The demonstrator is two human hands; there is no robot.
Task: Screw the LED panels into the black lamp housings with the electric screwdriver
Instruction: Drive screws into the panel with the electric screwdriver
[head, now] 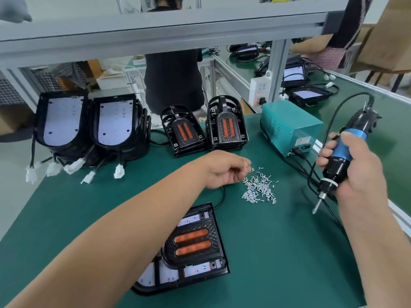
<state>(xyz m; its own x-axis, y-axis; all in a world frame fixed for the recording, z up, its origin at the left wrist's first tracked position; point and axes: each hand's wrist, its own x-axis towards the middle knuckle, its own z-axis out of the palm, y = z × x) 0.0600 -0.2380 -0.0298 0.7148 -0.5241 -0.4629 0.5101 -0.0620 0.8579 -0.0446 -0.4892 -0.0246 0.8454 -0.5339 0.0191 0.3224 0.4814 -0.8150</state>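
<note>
Left hand (224, 172) is pinching screws (259, 188) at pile's left edge; right hand (355, 174) is gripping electric screwdriver (347, 143), bit angling down-left toward lamp housing (216, 236), lying nearer the body beneath left forearm.

The green worktop (278, 263) carries a loose pile of small silver screws (259, 188) near its middle. Nearer than the pile and a little to its left, a black lamp housing (209, 211) lies flat. Its LED panel (200, 268) shows white strips around a dark insert with two orange lenses. Just beyond the pile stand two stacks of black covers (226, 130) with orange lenses, side by side. Well to the left of the pile and beyond it, two stacks of housings with white panels (60, 123) lean upright, and their white connectors (73, 167) trail on the mat. Right of the pile and beyond it sits a teal power box (289, 130), with black cables (299, 153) running from its front.
</note>
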